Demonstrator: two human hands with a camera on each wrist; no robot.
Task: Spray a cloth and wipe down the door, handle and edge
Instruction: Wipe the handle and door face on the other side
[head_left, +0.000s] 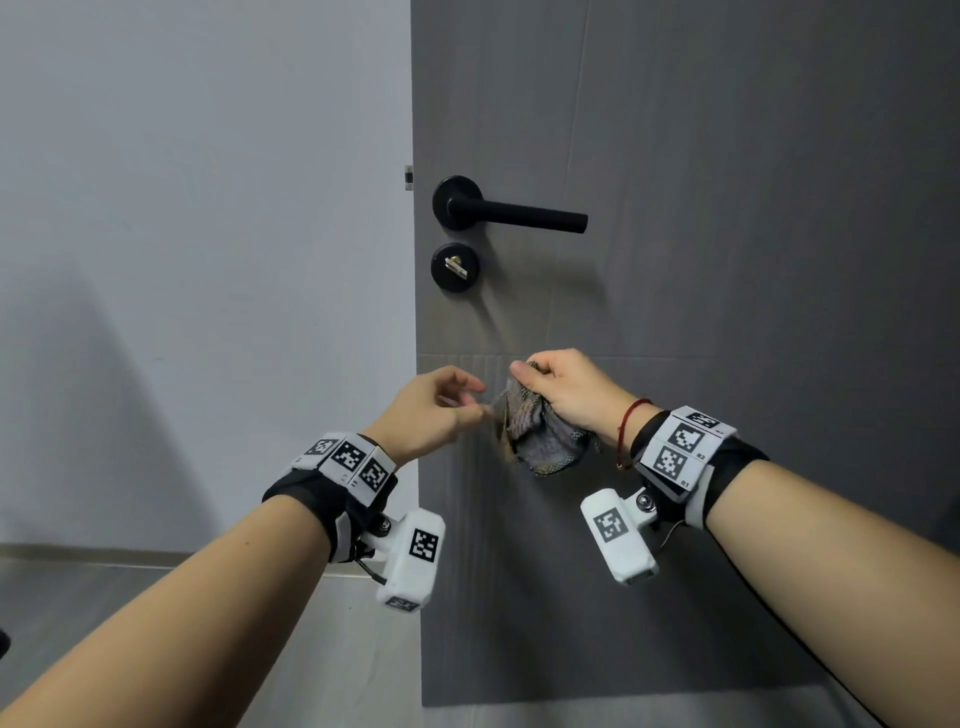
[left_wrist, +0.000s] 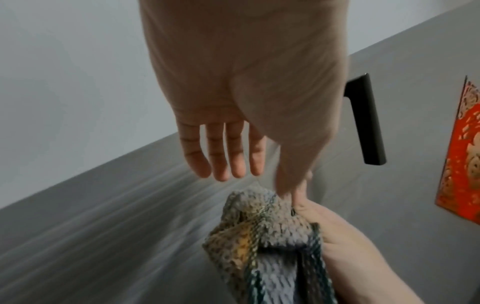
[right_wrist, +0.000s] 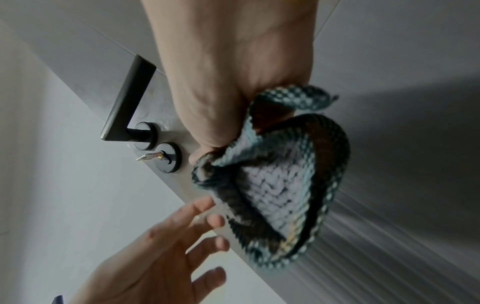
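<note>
Cloth (head_left: 540, 431) knitted, grey-teal, bunched, hanging downward; right hand (head_left: 571, 387) clutches it; left hand (head_left: 434, 410) loose-fingered beside, holding nothing.

The handle (head_left: 511, 210) sits near the door (head_left: 727, 260)'s left edge, with the keyed lock (head_left: 455, 267) just below it. The wall (head_left: 208, 208) lies left of the door. Below the lock, before the door, the cloth (head_left: 540, 434) hangs between the hands (left hand (head_left: 434, 410) beside it, right hand (head_left: 563, 387) atop it).

- Head view: evenly lit, sharp; soft shadows fall down-right of the black lever handle (head_left: 511, 210).
- Wrist views: dimmer, grainy, edges stretched, hands slightly blurred.
</note>
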